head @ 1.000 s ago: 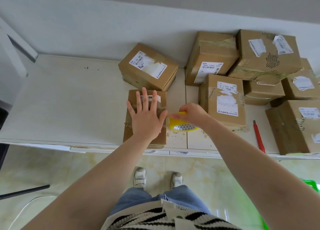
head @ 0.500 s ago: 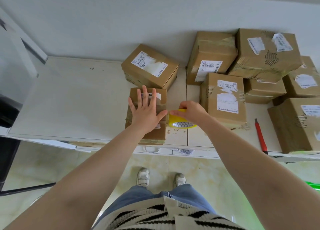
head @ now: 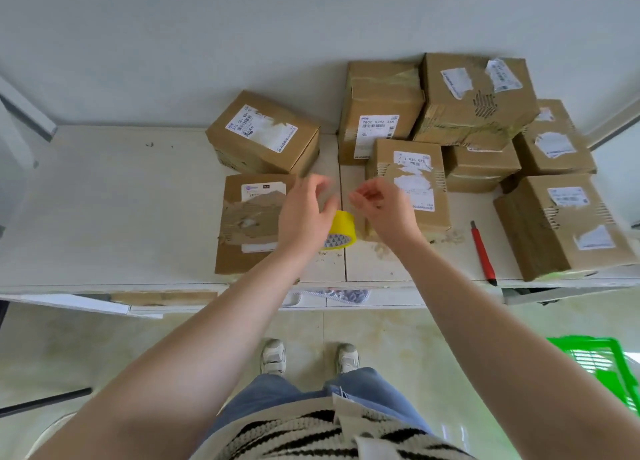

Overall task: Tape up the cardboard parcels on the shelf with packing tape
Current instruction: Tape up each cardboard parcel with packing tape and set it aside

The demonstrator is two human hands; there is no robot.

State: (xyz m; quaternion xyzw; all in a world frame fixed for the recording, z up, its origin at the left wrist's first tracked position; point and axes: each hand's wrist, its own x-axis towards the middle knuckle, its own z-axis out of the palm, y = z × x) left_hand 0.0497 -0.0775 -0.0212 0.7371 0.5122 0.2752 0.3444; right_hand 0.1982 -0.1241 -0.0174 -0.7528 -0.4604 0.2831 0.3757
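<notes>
A flat cardboard parcel (head: 249, 217) with a torn label and brown tape patches lies near the front edge of the white shelf (head: 104, 200). Just right of it a yellow roll of packing tape (head: 343, 227) stands on the shelf. My left hand (head: 304, 213) hovers over the parcel's right edge and hides the roll's left side; its fingers are blurred and spread. My right hand (head: 384, 210) is raised just right of the roll, fingers loosely curled, holding nothing that I can see. Neither hand touches the roll.
Another labelled parcel (head: 263, 134) sits behind the flat one. Several more parcels (head: 478, 106) are piled at the right against the wall, the nearest (head: 412, 175) behind my right hand. A red utility knife (head: 481, 248) lies near the shelf's front edge. A green basket (head: 595, 366) stands on the floor.
My left hand has lifted off the flat parcel and moved right. My right hand has let go of the tape roll, which now stands on the shelf.
</notes>
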